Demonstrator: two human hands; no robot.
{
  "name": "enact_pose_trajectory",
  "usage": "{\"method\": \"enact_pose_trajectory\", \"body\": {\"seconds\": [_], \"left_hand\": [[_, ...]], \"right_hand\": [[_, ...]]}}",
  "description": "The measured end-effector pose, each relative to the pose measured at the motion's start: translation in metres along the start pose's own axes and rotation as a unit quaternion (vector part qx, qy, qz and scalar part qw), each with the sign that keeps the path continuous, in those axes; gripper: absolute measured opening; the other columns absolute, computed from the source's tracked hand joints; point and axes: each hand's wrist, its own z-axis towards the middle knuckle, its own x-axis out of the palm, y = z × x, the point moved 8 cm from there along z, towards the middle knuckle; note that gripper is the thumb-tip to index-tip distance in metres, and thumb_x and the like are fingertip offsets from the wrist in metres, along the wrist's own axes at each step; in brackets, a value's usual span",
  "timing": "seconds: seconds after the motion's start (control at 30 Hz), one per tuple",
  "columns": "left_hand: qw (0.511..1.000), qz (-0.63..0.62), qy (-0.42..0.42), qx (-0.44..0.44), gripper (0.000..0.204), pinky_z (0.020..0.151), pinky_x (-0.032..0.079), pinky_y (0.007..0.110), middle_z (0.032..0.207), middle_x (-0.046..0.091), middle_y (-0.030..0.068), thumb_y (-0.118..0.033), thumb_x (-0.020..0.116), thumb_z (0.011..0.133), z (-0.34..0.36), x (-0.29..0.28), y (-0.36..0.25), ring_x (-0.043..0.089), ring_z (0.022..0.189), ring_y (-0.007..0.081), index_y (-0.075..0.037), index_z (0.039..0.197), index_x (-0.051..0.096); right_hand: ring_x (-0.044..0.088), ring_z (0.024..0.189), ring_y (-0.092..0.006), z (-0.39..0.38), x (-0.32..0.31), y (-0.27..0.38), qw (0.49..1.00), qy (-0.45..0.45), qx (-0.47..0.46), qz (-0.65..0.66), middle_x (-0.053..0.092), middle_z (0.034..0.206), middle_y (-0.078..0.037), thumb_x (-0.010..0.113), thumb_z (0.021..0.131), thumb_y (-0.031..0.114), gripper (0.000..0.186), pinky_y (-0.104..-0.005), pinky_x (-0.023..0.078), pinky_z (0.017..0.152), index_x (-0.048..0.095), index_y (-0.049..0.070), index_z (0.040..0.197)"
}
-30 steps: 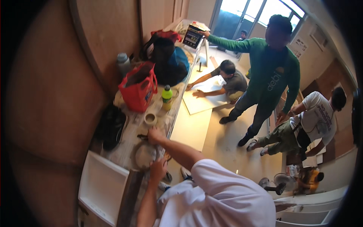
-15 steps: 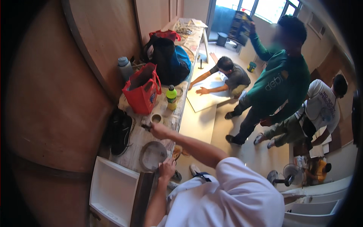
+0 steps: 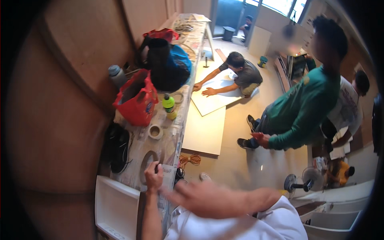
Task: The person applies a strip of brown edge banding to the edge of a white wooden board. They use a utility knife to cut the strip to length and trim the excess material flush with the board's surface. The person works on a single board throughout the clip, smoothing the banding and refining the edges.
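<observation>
My left hand [image 3: 154, 177] is closed on a small dark object whose kind I cannot make out, over the near part of the long bench [image 3: 166, 138]. Beside its fingers is a grey ring-shaped roll [image 3: 144, 170], partly covered by the hand; whether the hand also grips it is unclear. My right hand [image 3: 204, 196], smeared by motion, hangs in front of my white shirt, right of the left hand. A white shallow box [image 3: 118, 206] lies left of my left forearm. Farther up the bench sits a small tape roll [image 3: 155, 132].
Along the bench stand black shoes [image 3: 121, 154], a red bag [image 3: 138, 100], a yellow-green bottle [image 3: 169, 107], a grey bottle [image 3: 117, 76] and a dark backpack [image 3: 162, 66]. A crouching person leans over pale boards [image 3: 206, 136]; a person in green [image 3: 304, 108] stands right. Orange cord [image 3: 190, 160] lies on the floor.
My right hand has left the bench with the small tape roll and swung back toward my body. The left hand now has a dark object. The person in green has lowered the raised arm.
</observation>
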Motion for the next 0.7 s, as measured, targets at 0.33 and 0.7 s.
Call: {"method": "enact_pose_trajectory", "body": {"seconds": [0.33,0.7], "left_hand": [[0.991,-0.061,0.009,-0.120,0.013,0.058,0.054,0.037,0.073,0.067,0.0095,-0.010,0.066,0.094,-0.009,0.024,0.003,0.069,0.062,0.0183,0.002,0.099,0.070],[0.985,-0.053,0.047,-0.155,0.024,0.072,0.056,0.038,0.096,0.074,0.0195,-0.017,0.065,0.097,-0.018,0.055,0.002,0.072,0.075,0.0302,0.002,0.108,0.073]], "right_hand": [[0.047,0.061,-0.0156,-0.067,-0.106,0.066,0.965,-0.091,-0.062,-0.239,0.053,0.079,-0.006,0.056,0.090,0.017,0.051,-0.0266,0.038,0.051,0.055,-0.009,0.133],[0.058,0.117,-0.0421,-0.089,0.062,-0.161,0.940,-0.112,0.197,0.255,0.056,0.131,-0.022,0.057,0.092,0.000,0.066,-0.0465,0.047,0.103,0.034,0.002,0.154]]}}
